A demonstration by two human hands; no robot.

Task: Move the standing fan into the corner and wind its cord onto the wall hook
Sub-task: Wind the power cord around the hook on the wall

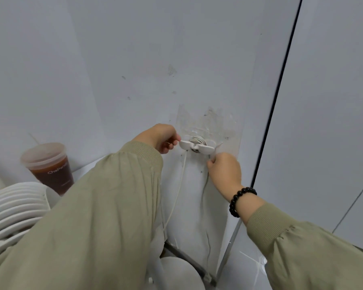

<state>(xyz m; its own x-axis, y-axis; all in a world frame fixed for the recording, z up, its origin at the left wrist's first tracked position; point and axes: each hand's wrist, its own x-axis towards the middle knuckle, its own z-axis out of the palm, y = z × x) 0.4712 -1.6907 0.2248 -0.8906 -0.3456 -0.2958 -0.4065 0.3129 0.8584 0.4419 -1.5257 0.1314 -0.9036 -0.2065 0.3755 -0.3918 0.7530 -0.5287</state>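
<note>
Head cam: wall hook sits just below frame centre, a white two-winged piece stuck to the grey wall, w/ several turns of cord already coiled on its hub. Your left hand is at the hook's 9 o'clock, touching its left wing, thumb & fingers pinching a short strand of cord that runs into the coil. Your right hand is at the hook's 5 o'clock, just below the right wing, fingers curled vs. the wall; can't tell if it grips anything. Black bead bracelet on that wrist. From the hook's 7 o'clock the white cord hangs down & passes behind your left sleeve. Fan grille shows at frame 8 o'clock, round fan base at 6 o'clock by the wall foot. Lidded cup of brown drink stands at 9 o'clock, behind the grille.
</note>
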